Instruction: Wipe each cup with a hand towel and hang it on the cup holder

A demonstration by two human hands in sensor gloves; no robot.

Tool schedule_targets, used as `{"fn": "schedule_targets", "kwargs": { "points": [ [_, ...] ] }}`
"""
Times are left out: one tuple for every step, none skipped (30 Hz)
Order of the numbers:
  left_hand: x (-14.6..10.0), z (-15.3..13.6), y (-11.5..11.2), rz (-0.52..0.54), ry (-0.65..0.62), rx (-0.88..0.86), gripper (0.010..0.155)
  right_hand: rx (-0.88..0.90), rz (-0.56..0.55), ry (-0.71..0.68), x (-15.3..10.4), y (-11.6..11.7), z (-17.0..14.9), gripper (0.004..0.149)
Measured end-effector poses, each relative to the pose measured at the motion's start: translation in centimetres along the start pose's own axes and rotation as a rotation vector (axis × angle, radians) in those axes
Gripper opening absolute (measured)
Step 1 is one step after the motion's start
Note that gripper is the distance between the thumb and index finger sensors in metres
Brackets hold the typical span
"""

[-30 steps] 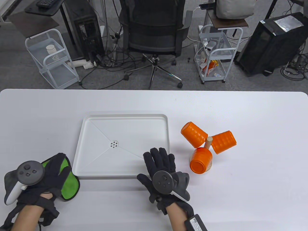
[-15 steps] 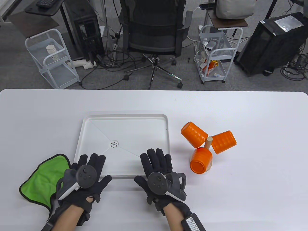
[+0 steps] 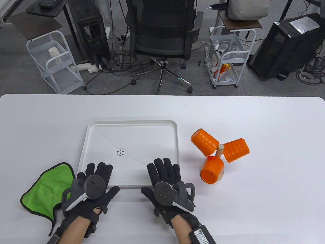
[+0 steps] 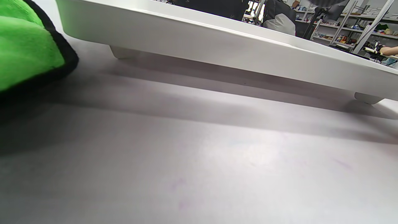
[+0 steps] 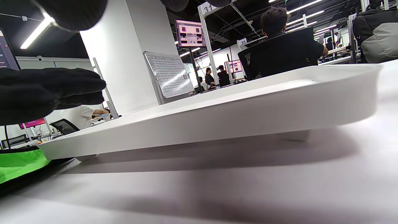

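Note:
Three orange ribbed cups hang on the wooden cup holder point(image 3: 220, 150) right of the tray: one at the upper left point(image 3: 204, 142), one at the right point(image 3: 236, 149), one at the front point(image 3: 212, 169) with its mouth facing the camera. The green hand towel point(image 3: 45, 189) with a black hem lies flat on the table at the front left, and shows in the left wrist view point(image 4: 26, 49) and the right wrist view point(image 5: 18, 163). My left hand point(image 3: 95, 175) and my right hand point(image 3: 163, 170) lie flat with straight fingers over the tray's front edge, holding nothing.
A white rectangular tray point(image 3: 132, 124) with a centre drain sits mid-table on short feet; its front wall point(image 4: 217, 53) fills the left wrist view and crosses the right wrist view point(image 5: 248, 115). An office chair point(image 3: 162, 38) and wire carts stand beyond the table's far edge.
My left hand let go of the towel and moved right to the tray's front edge, leaving the towel flat on the table. The right hand shifted slightly toward me.

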State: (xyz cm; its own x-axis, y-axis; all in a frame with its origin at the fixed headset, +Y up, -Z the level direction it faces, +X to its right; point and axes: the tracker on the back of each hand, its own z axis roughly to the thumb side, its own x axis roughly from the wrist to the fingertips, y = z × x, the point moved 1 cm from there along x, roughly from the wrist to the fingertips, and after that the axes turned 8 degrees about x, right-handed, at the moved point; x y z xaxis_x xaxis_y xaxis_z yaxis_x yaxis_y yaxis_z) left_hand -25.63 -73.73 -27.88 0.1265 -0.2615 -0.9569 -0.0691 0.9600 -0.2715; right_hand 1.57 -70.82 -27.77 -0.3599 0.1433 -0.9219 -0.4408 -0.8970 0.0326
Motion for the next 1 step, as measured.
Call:
{"fn": "schedule_targets", "kwargs": {
  "points": [
    [0.02, -0.03, -0.04, -0.003, 0.000, -0.003, 0.086, 0.000, 0.001, 0.000, 0.00, 0.01, 0.01, 0.081]
  ]
}}
